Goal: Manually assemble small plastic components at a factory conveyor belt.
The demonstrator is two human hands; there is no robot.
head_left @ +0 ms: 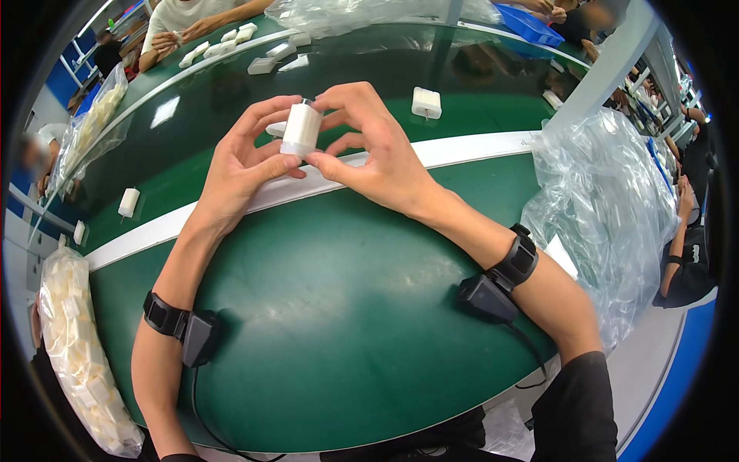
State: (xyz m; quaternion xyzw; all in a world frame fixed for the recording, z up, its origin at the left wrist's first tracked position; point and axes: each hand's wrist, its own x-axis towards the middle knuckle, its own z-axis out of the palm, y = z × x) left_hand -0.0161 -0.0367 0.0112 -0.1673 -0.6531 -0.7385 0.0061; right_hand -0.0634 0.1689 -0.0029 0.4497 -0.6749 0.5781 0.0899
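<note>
A small white block-shaped plastic piece is held up between my two hands, over the white rail. Its lower end looks greyish, and a small dark tip shows at its top. My left hand closes on it from the left, thumb at the bottom and fingertips at the top. From the right, my right hand grips the same piece with thumb low and index finger high. Another white piece shows partly behind my left fingers.
Beyond the white rail runs a dark green belt with white pieces on it. A bag of white pieces stands left of the green table. Clear plastic bags heap at right. Across the belt sits a person.
</note>
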